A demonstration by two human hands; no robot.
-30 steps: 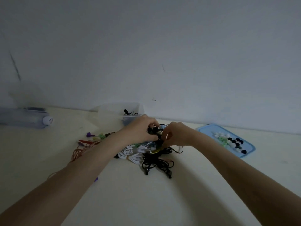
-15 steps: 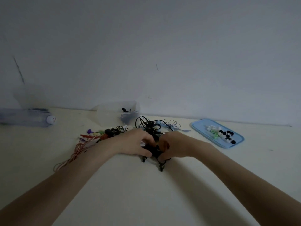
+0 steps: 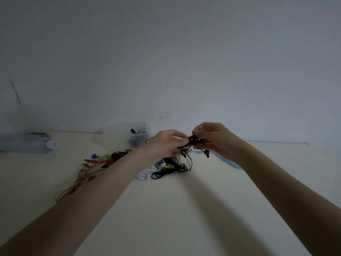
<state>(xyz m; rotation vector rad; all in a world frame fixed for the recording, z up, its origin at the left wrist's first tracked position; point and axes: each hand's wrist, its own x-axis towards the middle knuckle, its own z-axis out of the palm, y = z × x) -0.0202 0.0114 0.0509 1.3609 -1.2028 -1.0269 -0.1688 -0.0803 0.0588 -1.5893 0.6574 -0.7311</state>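
My left hand [image 3: 166, 144] and my right hand [image 3: 215, 138] are raised above the table, close together, both pinching a small tangle of black earphone cable [image 3: 193, 142]. Two black earbuds [image 3: 206, 154] dangle from it below my right hand. More of the black cable [image 3: 171, 170] trails down onto the table beneath my hands, beside a coiled white cable [image 3: 144, 175]. How the fingertips grip the tangle is partly hidden.
A pile of orange, red, green and purple earphones [image 3: 103, 160] lies at left. A clear plastic box [image 3: 138, 137] stands by the wall, a bottle-like thing [image 3: 27, 145] lies far left, and a blue tray edge [image 3: 230, 163] shows behind my right forearm.
Both hands have lifted from the table surface with the black earphone tangle and moved up and slightly right. The view has tilted, hiding most of the blue tray.
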